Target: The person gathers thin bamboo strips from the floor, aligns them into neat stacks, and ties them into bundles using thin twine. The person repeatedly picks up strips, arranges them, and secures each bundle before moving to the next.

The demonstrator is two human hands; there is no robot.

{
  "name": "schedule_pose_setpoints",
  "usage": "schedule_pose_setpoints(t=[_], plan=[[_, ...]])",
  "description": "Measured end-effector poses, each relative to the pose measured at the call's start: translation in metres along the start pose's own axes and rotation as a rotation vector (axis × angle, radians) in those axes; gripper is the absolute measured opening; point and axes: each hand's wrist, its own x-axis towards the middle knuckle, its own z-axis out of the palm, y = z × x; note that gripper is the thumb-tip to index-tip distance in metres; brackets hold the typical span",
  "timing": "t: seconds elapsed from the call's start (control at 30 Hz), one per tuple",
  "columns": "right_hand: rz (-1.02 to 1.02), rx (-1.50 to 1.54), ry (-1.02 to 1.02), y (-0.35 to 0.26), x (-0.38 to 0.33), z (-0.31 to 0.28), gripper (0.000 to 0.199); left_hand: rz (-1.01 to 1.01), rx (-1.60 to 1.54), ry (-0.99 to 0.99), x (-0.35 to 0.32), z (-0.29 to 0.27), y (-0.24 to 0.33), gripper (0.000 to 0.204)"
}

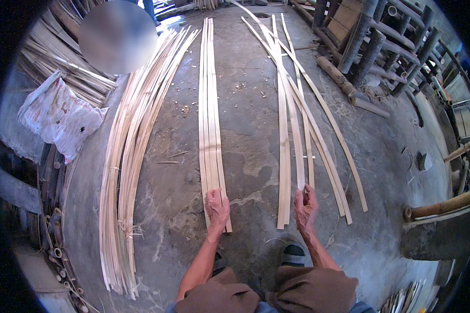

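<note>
We see a stained grey floor bearing a tied bundle of pale strips at left, a flat row of strips mid-floor, and loosely crossing strips at right. Small chips dot it; sticks at lower right perhaps lie there too.

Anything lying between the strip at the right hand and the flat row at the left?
Yes: two strips lie side by side just left of the strip at the right hand, between it and the row at the left hand. Farther up, other strips cross; which lies on top is unclear.
</note>
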Motion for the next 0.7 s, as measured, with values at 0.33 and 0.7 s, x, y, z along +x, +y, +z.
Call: schedule_pose_setpoints(t=[0.33, 0.7], plan=[[0.015, -0.224, 0.055, 0.087, -0.011, -0.043, 0.047, -0.180, 0.160, 0.041, -0.004, 0.001, -0.043, 0.065], [0.201, -0.417, 0.067, 0.098, -0.022, -0.083, 0.046, -0.192, 0.107, -0.039, -0.006, -0.008, -0.038, 0.069]])
